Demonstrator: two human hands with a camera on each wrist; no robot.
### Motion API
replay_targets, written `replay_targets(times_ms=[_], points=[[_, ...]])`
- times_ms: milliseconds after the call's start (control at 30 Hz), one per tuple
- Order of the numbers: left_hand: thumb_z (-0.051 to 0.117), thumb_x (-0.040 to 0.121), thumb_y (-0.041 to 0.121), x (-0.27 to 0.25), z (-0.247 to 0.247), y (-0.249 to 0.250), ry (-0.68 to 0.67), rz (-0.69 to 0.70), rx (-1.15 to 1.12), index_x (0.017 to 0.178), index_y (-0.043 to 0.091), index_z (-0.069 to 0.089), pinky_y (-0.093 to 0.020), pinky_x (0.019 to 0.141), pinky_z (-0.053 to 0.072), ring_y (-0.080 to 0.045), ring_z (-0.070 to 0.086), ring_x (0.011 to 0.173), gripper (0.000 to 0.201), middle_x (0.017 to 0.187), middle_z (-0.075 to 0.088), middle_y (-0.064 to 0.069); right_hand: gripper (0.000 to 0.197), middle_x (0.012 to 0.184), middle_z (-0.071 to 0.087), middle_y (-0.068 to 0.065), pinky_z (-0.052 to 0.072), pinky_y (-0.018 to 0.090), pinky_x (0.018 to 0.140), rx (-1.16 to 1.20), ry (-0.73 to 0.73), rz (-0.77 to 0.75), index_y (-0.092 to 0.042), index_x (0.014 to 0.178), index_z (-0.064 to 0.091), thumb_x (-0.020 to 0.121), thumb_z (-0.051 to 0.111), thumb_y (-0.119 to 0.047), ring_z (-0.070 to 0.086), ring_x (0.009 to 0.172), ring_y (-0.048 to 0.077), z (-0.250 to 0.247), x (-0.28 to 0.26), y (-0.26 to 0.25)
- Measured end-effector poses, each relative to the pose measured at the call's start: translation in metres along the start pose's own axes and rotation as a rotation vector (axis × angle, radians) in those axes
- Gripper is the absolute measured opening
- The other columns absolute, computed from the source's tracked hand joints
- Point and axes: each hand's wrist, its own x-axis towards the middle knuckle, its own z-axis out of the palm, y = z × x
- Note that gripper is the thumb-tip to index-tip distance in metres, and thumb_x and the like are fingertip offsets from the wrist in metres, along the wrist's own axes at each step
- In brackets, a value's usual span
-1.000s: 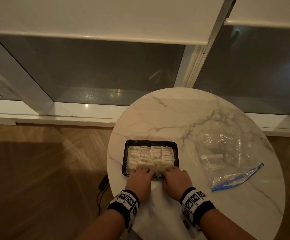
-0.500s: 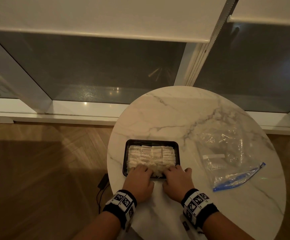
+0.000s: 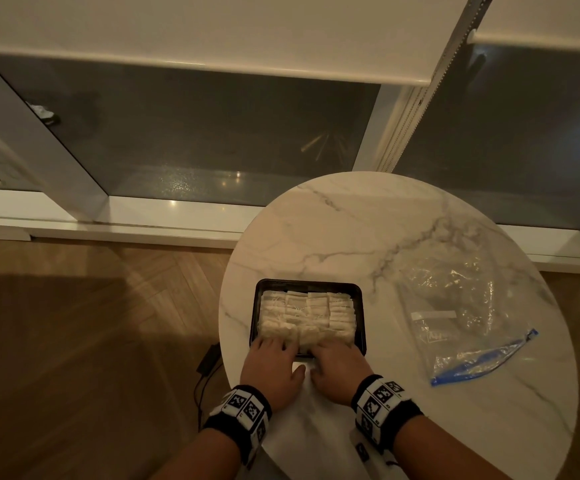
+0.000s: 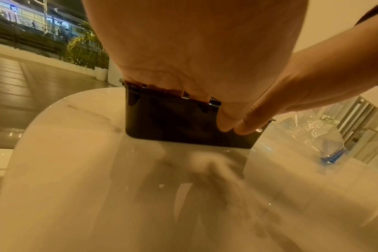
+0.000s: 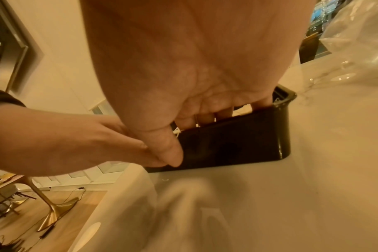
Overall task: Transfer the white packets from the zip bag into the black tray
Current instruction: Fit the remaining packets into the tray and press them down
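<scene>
The black tray [image 3: 307, 282] sits on the round marble table [image 3: 350, 230], filled with rows of white packets [image 3: 307, 313]. My left hand [image 3: 274, 355] and right hand [image 3: 338, 358] lie side by side at its near edge. Each hand's fingers curl over the rim onto the nearest packets, and the thumbs press the outer wall [image 4: 173, 122], as the right wrist view also shows on the tray wall [image 5: 237, 141]. The clear zip bag [image 3: 461, 317] with its blue zipper lies flat to the right, apart from both hands; I see no packets in it.
The table's near left edge runs close beside the tray, with wooden floor and a black cable [image 3: 209, 362] below. A window sill and glass panes stand behind the table. Bare marble lies beyond the tray and between tray and bag.
Both hands stay at the tray's near edge. The right thumb, spread out to the side half a second ago, has come in beside the left thumb at the front wall.
</scene>
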Motion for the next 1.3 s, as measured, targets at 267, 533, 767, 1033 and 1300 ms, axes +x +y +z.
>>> replay_targets(times_ms=[267, 533, 767, 1033, 1300], points=[[0.042, 0.092, 0.041, 0.008, -0.019, -0.004, 0.173, -0.009, -0.173, 0.104, 0.024, 0.064, -0.034, 0.084, 0.043, -0.020, 0.058, 0.095, 0.030, 0.099, 0.062, 0.003, 0.036, 0.108, 0.069, -0.006, 0.049, 0.034, 0.088, 0.136, 0.168, -0.034, -0.030, 0.109, 0.067, 0.079, 0.048, -0.029, 0.061, 0.103, 0.019, -0.004, 0.003, 0.004], [0.046, 0.096, 0.034, 0.038, -0.039, -0.015, 0.076, -0.038, 0.039, 0.115, 0.031, 0.064, -0.042, 0.095, 0.034, -0.022, 0.048, 0.117, 0.026, 0.121, 0.060, 0.003, 0.034, 0.118, 0.062, -0.001, 0.048, 0.040, 0.093, 0.092, 0.236, 0.080, -0.027, 0.123, 0.061, 0.091, 0.053, -0.028, 0.053, 0.112, 0.023, -0.016, 0.031, 0.001], [0.046, 0.097, 0.030, 0.040, -0.034, -0.011, 0.119, -0.043, -0.064, 0.113, 0.027, 0.063, -0.036, 0.094, 0.036, -0.020, 0.051, 0.113, 0.024, 0.116, 0.060, 0.003, 0.021, 0.108, 0.068, -0.001, 0.045, 0.040, 0.091, 0.009, 0.207, 0.135, -0.029, 0.109, 0.065, 0.095, 0.049, -0.033, 0.055, 0.108, 0.023, -0.015, 0.041, -0.003], [0.043, 0.096, 0.030, 0.013, -0.010, 0.007, 0.162, 0.038, -0.245, 0.102, 0.021, 0.067, -0.034, 0.083, 0.041, -0.021, 0.056, 0.094, 0.026, 0.094, 0.065, -0.001, 0.026, 0.100, 0.069, -0.005, 0.048, 0.037, 0.090, 0.188, 0.197, 0.119, -0.029, 0.113, 0.064, 0.088, 0.061, -0.036, 0.058, 0.103, 0.020, -0.018, 0.040, 0.000], [0.035, 0.099, 0.040, 0.009, -0.003, 0.018, 0.037, 0.068, -0.211, 0.122, 0.025, 0.058, -0.038, 0.094, 0.035, -0.020, 0.053, 0.111, 0.036, 0.121, 0.060, 0.003, 0.027, 0.084, 0.069, 0.001, 0.049, 0.034, 0.074, 0.073, 0.285, 0.101, -0.019, 0.081, 0.067, 0.091, 0.047, -0.035, 0.062, 0.079, 0.021, -0.014, 0.010, 0.003]])
